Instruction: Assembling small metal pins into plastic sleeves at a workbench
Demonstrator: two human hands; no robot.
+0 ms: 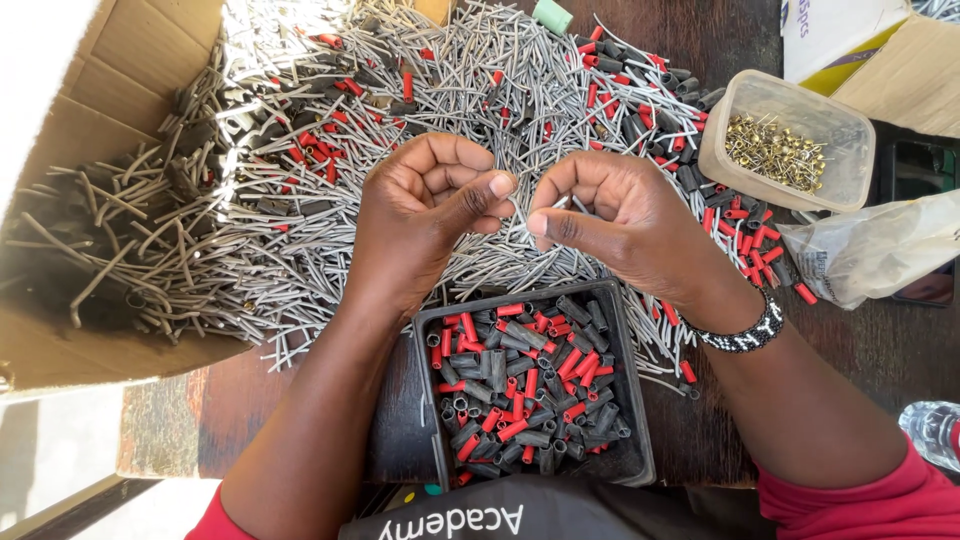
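Observation:
My left hand (425,215) and my right hand (610,220) meet over a big heap of thin grey wire pieces (440,90) on a dark wooden table. Together they pinch one thin grey wire piece (522,213) between thumbs and fingertips. A beaded bracelet (745,335) circles my right wrist. Just below my hands stands a black square tray (630,440) filled with short red and dark grey sleeve pieces. More red and dark sleeves are scattered through the wire heap.
An open cardboard box (110,110) full of grey wires lies at the left. A clear plastic tub (835,160) of small brass pins sits at the right, beside a plastic bag (880,245). A water bottle (935,430) shows at the lower right.

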